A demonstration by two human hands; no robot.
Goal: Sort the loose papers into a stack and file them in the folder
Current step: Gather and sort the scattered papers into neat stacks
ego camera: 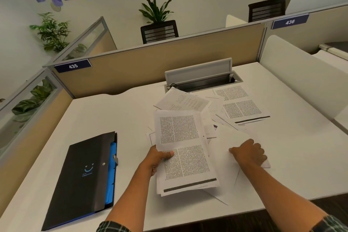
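Observation:
My left hand grips a small stack of printed pages by its left edge, lifted a little above the white desk. My right hand is closed on a blank white sheet that lies to the right of the stack. More loose printed papers lie spread behind: one tilted sheet and a two-column page further right. A black folder with blue inner dividers lies shut on the desk to the left, apart from both hands.
An open grey cable tray sits in the desk behind the papers. Tan partition walls close the desk at the back and left, a white divider at the right. The desk's front edge runs just below my forearms.

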